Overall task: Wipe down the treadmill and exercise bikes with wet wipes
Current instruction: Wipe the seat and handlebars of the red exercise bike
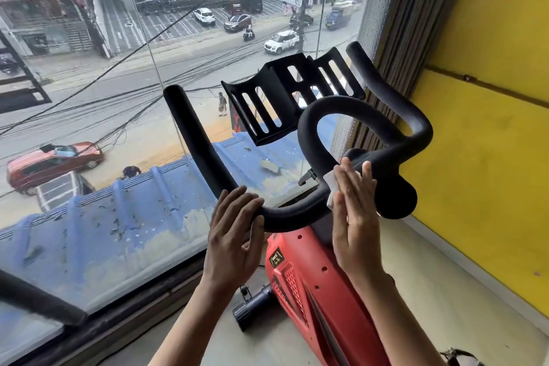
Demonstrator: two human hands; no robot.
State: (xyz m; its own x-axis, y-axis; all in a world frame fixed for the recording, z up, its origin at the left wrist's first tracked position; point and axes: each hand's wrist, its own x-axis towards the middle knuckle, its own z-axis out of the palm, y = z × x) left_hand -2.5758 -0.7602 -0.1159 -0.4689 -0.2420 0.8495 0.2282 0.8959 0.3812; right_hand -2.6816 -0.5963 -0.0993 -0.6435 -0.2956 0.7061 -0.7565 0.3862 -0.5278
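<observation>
The exercise bike, red-bodied, stands in the lower centre-right of the frame, close against a floor-to-ceiling window on the left. A yellow wall runs along the right. Between the bike and that wall lies a strip of pale floor. The dark window frame cuts diagonally across the lower left.

The black handlebar spreads across the middle. Its left horn rises toward the glass, and its right horn reaches up near a ribbed grey panel at the wall's edge.

The left hand rests on the lower left bend of the bar, with its fingers laid over the bar and only lightly bent. The right hand is flat with straight fingers and presses a white wet wipe against the bar's centre, just below the inner loop.

Above the loop sits a black slotted holder with a raised lower lip. The street outside shows through its slots. A black stabiliser end pokes out near the bike's base.
</observation>
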